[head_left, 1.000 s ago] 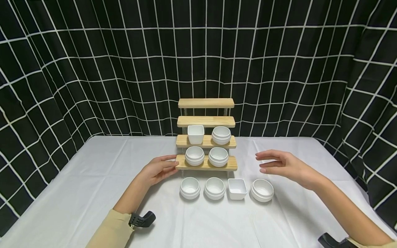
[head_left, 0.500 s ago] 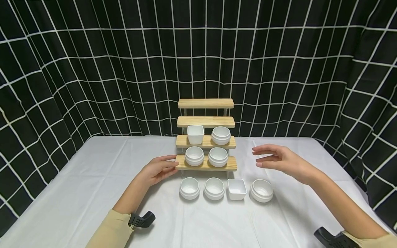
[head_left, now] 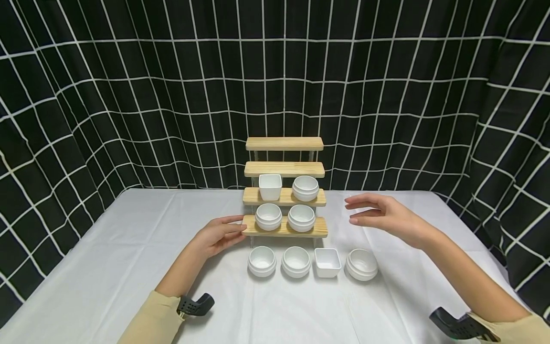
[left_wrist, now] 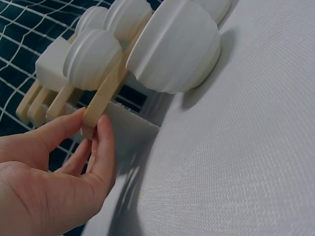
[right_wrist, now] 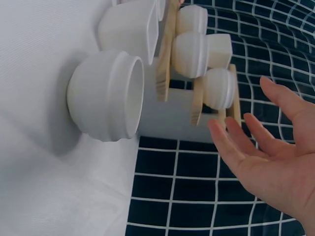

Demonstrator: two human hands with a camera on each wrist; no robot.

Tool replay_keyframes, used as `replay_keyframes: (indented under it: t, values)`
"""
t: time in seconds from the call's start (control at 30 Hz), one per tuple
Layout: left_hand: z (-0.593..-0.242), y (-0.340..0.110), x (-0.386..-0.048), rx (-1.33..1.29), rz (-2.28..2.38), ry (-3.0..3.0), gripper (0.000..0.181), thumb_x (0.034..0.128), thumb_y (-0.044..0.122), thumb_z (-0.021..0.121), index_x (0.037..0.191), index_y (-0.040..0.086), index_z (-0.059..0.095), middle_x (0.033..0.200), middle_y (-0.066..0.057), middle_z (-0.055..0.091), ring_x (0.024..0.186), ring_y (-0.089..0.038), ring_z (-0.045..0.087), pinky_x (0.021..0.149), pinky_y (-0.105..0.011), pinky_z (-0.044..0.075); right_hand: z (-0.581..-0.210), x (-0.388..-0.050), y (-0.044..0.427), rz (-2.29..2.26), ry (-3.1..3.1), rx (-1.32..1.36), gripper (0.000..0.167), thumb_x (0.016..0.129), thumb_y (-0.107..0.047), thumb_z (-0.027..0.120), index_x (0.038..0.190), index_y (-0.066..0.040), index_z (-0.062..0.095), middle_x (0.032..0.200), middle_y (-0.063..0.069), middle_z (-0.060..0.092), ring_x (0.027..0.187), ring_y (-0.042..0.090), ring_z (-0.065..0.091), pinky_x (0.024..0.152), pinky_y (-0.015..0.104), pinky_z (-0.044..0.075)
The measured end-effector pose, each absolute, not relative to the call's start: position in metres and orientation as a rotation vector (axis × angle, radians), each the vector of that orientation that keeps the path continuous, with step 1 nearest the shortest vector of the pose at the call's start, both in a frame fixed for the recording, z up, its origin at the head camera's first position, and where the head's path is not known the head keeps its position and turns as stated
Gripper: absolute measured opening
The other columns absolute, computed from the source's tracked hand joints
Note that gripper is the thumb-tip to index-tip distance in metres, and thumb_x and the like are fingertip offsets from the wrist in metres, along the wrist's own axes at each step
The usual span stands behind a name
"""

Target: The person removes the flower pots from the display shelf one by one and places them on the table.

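Observation:
My left hand (head_left: 219, 236) pinches the left end of the lowest board of a stepped wooden shelf (head_left: 284, 168), thumb above and fingers below in the left wrist view. Two round white bowls, a left one (head_left: 268, 217) and a right one (head_left: 301, 218), stand on that board. One step up are a square white bowl (head_left: 270, 187) and another round bowl (head_left: 305, 188). My right hand (head_left: 391, 217) hovers right of the shelf, fingers loosely extended, holding nothing. Below it on the table sits a round bowl (head_left: 362, 264).
In front of the shelf, a square bowl (head_left: 327, 263) and two round bowls, a middle one (head_left: 296, 262) and a left one (head_left: 261, 261), line up on the white tablecloth (head_left: 292, 310). The upper two boards bear nothing. A black gridded curtain (head_left: 283, 71) hangs behind.
My right hand has risen slightly and drifted left, toward the shelf. My left hand keeps its pinch on the lowest board, and the bowls stay in their places.

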State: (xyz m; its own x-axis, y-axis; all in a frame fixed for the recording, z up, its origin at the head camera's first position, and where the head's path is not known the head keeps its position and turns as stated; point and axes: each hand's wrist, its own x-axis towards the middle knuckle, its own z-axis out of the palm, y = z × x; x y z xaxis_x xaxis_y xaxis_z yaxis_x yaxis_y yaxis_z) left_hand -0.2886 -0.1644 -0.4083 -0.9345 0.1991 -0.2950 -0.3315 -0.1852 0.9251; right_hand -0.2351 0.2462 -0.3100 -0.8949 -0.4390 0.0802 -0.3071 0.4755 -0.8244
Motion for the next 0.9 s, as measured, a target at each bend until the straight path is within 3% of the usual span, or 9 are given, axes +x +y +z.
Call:
replay_keyframes:
  t: [0.1, 0.43, 0.7, 0.9]
  values:
    - [-0.408, -0.165, -0.288, -0.151, 2.175, 1.744, 0.058, 0.1026, -0.006, 0.062, 0.157, -0.007, 0.042, 0.109, -0.013, 0.068, 0.082, -0.01, 0.073, 0.083, -0.021, 0.066, -0.308, -0.236, 0.244, -1.395, 2.576, -0.669, 0.053, 0.102, -0.017, 0.071, 0.148, 0.003, 0.054, 0.147, 0.024, 0.057, 0.13, 0.036, 0.064, 0.103, 0.03, 0.06]
    - [-0.406, -0.164, -0.287, -0.153, 2.168, 1.75, 0.057, 0.1028, -0.006, 0.062, 0.157, -0.007, 0.042, 0.11, -0.014, 0.068, 0.082, -0.01, 0.073, 0.083, -0.021, 0.066, -0.301, -0.24, 0.234, -1.363, 2.609, -0.618, 0.056, 0.102, -0.021, 0.072, 0.149, 0.001, 0.053, 0.148, 0.023, 0.058, 0.13, 0.037, 0.064, 0.113, 0.056, 0.054]
    - [-0.407, -0.164, -0.288, -0.153, 2.173, 1.743, 0.057, 0.1029, -0.006, 0.061, 0.157, -0.006, 0.042, 0.112, -0.015, 0.067, 0.082, -0.01, 0.073, 0.084, -0.02, 0.066, -0.297, -0.245, 0.224, -1.372, 2.601, -0.644, 0.054, 0.102, -0.02, 0.071, 0.149, 0.0, 0.054, 0.146, 0.022, 0.059, 0.128, 0.035, 0.065, 0.112, 0.055, 0.055]
    - [-0.408, -0.165, -0.288, -0.129, 2.179, 1.74, 0.057, 0.1031, -0.007, 0.06, 0.157, -0.008, 0.041, 0.111, -0.015, 0.067, 0.082, -0.01, 0.073, 0.083, -0.021, 0.066, -0.293, -0.249, 0.218, -1.382, 2.6, -0.67, 0.052, 0.102, -0.018, 0.071, 0.148, 0.0, 0.055, 0.145, 0.021, 0.06, 0.127, 0.034, 0.064, 0.109, 0.046, 0.058]
